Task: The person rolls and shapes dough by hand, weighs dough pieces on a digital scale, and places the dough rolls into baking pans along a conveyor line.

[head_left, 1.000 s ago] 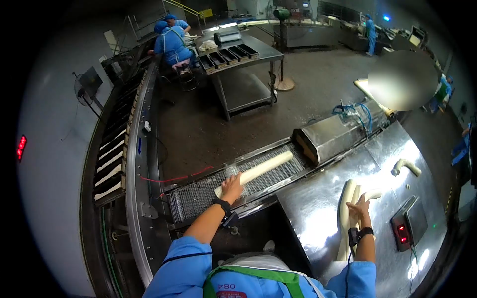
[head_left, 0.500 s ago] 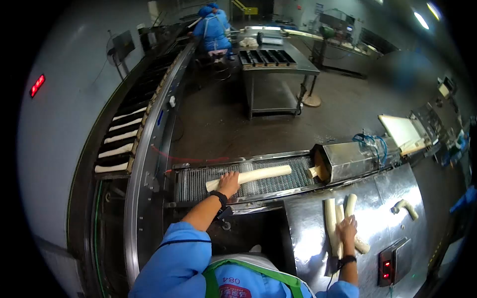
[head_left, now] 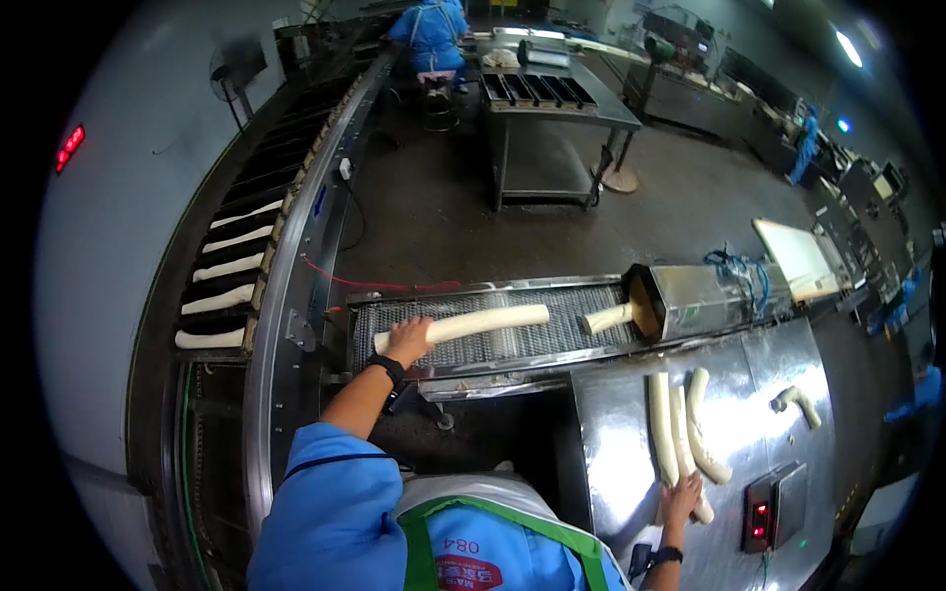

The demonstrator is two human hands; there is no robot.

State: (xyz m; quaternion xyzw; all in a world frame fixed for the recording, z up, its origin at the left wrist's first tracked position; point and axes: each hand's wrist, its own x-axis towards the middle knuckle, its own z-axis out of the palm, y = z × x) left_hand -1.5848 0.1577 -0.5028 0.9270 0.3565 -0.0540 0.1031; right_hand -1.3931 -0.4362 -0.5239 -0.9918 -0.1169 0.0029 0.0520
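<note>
A long pale dough roll (head_left: 488,321) lies along the mesh conveyor belt (head_left: 473,358). My left hand (head_left: 407,341) is curled over its left end, with the fingers round the far side. On the steel table to the right lie three dough strips: a left one (head_left: 661,419), a middle one (head_left: 680,424) and a bent right one (head_left: 699,424). My right hand (head_left: 682,495) grips the middle strip close to its near end, which shows below the fingers. My palm hides part of that strip and touches or nearly touches the left one.
Another dough roll (head_left: 608,317) protrudes from the metal machine housing (head_left: 700,300). A curved dough piece (head_left: 803,404) and a scale display (head_left: 759,522) are on the steel table (head_left: 621,502). Dough-filled black tins (head_left: 222,295) line the left conveyor. A person in blue (head_left: 434,39) is farther back.
My left hand and the dough roll have shifted left along the belt. More of the second roll shows outside the housing. My right hand has moved nearer along the strips.
</note>
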